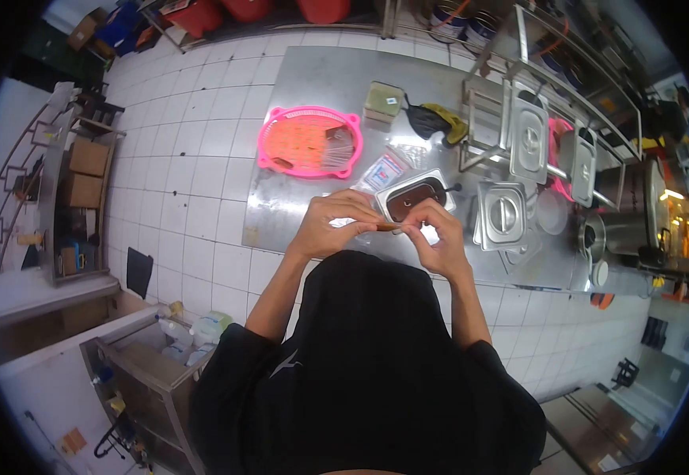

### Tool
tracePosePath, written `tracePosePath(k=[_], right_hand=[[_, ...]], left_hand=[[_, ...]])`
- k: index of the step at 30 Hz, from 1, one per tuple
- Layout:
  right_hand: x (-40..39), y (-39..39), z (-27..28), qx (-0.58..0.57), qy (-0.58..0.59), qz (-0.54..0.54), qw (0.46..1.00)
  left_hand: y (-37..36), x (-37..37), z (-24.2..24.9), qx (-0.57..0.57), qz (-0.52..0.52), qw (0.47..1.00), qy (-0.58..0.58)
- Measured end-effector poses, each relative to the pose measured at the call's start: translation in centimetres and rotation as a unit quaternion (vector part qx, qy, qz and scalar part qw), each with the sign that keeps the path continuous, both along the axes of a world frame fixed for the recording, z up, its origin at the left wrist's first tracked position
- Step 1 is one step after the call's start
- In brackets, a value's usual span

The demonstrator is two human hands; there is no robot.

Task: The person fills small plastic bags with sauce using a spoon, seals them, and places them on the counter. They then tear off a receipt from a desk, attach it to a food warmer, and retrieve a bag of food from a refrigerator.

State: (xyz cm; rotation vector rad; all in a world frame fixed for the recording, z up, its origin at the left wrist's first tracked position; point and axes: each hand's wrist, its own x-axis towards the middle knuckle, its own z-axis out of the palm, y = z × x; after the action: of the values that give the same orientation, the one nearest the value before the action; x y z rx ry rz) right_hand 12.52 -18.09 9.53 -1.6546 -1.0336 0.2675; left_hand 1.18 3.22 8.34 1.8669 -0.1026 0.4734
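Observation:
Both hands meet at the table's near edge, in front of a steel pan (382, 192) of dark brown sauce (417, 201). Between them is a small brown packet (389, 226), seen edge-on; its details are too small to make out. The fingers of my left hand (335, 225) pinch its left end. My right hand (437, 235) is closed at its right end, thumb and fingertips together. A dark handle (453, 188) sticks out over the pan's right rim. Left of the pan lies a printed plastic pack (384, 170), with clear plastic (414, 153) beside it.
On the steel table (313, 71), a pink basket (263, 150) holds many orange packets and clear bags. Behind the pan are a green box (384, 101) and a dark-and-yellow cloth (437, 123). Lidded steel pans (502, 214), a metal rack (510, 95) and a large pot (629, 198) stand right.

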Motion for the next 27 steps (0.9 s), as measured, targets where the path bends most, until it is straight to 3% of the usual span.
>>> tracePosePath(k=[2, 4, 6, 8, 10, 13, 17, 19, 20, 22, 25, 27], right_hand=[[0.1, -0.3, -0.8, -0.010, 0.012, 0.002, 1.000], [0.5, -0.6, -2.0, -0.034, 0.021, -0.041, 0.998], [0.8, -1.5, -2.3, -0.034, 0.034, -0.056, 0.997], [0.8, -3.0, -2.7, -0.056, 0.086, -0.057, 0.993], [0.6, -4.4, -3.6, -0.058, 0.122, -0.050, 0.990], [0.1, -5.9, -5.3, -0.073, 0.165, -0.026, 0.983], [-0.2, -6.9, -7.6, -0.103, 0.227, -0.041, 0.968], [-0.2, -7.4, -8.7, -0.109, 0.247, -0.057, 0.961], [-0.1, -7.7, -9.2, -0.113, 0.257, -0.075, 0.957], [0.0, -8.1, -9.8, -0.119, 0.271, -0.090, 0.951], [0.2, -8.1, -10.5, -0.135, 0.282, -0.098, 0.945], [0.2, -7.9, -11.1, -0.139, 0.294, -0.090, 0.941]], left_hand=[[0.7, 0.2, 0.2, -0.056, -0.059, 0.989, 0.119], [2.4, 0.7, -0.4, -0.046, -0.073, 0.989, 0.116], [4.5, 1.0, -0.9, -0.195, -0.067, 0.963, 0.175], [8.0, 1.7, -2.4, -0.084, 0.020, 0.972, 0.220], [11.6, 2.2, -5.0, -0.032, 0.034, 0.980, 0.194], [15.7, 2.5, -8.3, -0.028, 0.100, 0.962, 0.252], [20.1, 1.1, -13.0, -0.062, 0.086, 0.962, 0.253], [21.2, 0.0, -13.8, 0.103, 0.120, 0.951, 0.265], [21.8, -0.5, -14.4, 0.103, 0.117, 0.951, 0.266], [22.4, -1.6, -15.0, 0.293, 0.137, 0.922, 0.215], [22.6, -2.4, -15.6, 0.223, 0.148, 0.932, 0.245], [22.4, -2.7, -15.9, 0.245, 0.167, 0.926, 0.235]])
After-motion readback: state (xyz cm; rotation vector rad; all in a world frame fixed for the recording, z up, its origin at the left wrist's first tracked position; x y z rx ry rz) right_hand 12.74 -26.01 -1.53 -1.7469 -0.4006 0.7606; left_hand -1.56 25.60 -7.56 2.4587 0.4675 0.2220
